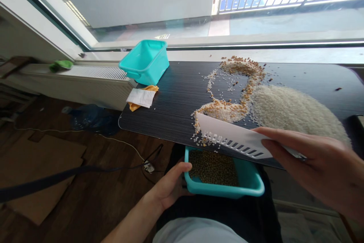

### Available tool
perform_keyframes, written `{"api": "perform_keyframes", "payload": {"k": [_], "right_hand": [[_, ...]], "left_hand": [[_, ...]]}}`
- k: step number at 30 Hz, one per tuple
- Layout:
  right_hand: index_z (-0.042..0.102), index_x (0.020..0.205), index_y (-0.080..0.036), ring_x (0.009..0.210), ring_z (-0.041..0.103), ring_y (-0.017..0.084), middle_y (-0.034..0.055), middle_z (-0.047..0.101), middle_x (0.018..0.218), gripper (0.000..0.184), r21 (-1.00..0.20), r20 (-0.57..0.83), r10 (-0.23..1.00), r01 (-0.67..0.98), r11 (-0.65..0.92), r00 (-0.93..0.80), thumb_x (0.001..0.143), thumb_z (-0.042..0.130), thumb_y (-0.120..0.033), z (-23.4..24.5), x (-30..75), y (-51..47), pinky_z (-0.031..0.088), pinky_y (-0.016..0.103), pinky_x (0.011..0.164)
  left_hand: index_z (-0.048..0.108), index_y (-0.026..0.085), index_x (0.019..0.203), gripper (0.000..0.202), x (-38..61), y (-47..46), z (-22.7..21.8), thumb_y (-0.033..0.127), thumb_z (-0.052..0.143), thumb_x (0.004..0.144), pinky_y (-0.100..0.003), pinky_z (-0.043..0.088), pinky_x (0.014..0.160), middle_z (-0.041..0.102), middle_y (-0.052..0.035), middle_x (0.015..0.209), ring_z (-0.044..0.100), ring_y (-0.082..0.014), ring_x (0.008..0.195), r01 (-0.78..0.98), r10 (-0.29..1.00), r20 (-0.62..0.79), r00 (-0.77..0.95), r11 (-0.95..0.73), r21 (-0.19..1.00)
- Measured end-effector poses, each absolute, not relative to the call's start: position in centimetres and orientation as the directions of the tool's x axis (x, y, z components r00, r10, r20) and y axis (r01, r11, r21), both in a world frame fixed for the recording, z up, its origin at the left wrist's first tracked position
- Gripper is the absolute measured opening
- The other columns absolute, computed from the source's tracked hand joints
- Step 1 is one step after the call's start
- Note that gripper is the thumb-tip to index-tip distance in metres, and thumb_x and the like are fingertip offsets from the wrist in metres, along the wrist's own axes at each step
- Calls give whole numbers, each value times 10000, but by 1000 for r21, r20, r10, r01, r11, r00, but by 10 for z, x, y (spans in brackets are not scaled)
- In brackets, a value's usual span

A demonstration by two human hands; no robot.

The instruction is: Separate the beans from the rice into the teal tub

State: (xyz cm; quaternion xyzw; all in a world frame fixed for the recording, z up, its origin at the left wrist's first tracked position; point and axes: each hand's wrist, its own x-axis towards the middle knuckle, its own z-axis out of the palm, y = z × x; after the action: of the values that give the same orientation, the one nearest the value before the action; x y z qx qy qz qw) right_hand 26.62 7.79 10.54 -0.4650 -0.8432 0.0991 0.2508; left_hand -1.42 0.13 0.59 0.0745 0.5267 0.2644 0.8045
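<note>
While the right hand pinches a slotted white scraper, the left hand clasps the lower teal tub, grip partly hidden.

The tabletop is black with fine parallel streaks. The scraper is white with slanted slots. The upper container and the lower container are turquoise. The rice pile is white; the mixed grains, white and golden brown; the seeds, olive brown. The tissue is white, the cloth orange.
</note>
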Motion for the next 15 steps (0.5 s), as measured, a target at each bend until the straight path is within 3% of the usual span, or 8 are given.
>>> {"api": "perform_keyframes", "payload": {"k": [10,15], "right_hand": [[726,1065,-358,668,737,158,-46,793,915,255,-478,303,849,701,528,-432,905,532,-400,105,269,77,560,185,534],[733,1059,-353,712,741,157,-48,791,935,247,-508,253,850,684,523,-463,899,545,-368,109,267,73,575,181,609]], "left_hand": [[593,185,1227,708,-12,3,6,526,739,624,-375,502,825,720,-108,1139,640,-274,1029,-361,505,-808,303,846,394],[611,187,1201,648,-13,3,8,518,720,655,-375,500,829,725,-104,1125,645,-286,1049,-355,514,-801,305,842,405]]}}
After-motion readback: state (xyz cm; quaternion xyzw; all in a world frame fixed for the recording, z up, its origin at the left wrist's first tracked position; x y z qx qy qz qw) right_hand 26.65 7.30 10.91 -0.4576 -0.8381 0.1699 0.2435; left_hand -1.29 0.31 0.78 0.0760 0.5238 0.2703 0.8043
